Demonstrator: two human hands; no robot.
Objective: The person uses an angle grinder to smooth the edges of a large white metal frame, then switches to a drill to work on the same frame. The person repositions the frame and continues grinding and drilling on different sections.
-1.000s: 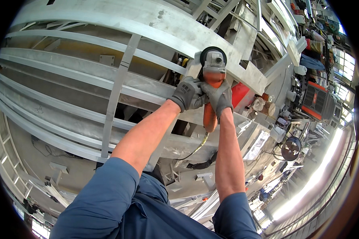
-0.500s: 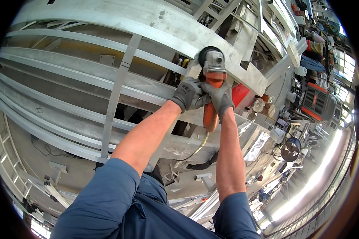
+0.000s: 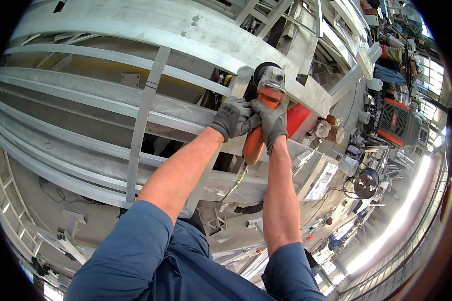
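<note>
An orange angle grinder (image 3: 254, 145) with a silver gear head is held in both of my grey-gloved hands. My right hand (image 3: 271, 121) wraps round its body just below the head. My left hand (image 3: 232, 118) is closed beside it, apparently on the side handle, which the glove hides. The dark disc (image 3: 262, 70) lies over the edge of a wide pale metal beam (image 3: 221, 42); whether it touches the metal I cannot tell. From the grinder's rear end a cord (image 3: 237, 181) hangs down toward me.
Long metal rails (image 3: 85, 98) run off to the left, with a flat crossbar (image 3: 145, 115) over them. A red sheet-like piece (image 3: 298, 119) lies right of the grinder. Farther right stand an orange and grey machine (image 3: 394, 122) and a round black fan (image 3: 366, 183).
The grinder's rear end has swung left, so its body slants more. The head and disc have shifted slightly right and down in view. Both hands keep their hold.
</note>
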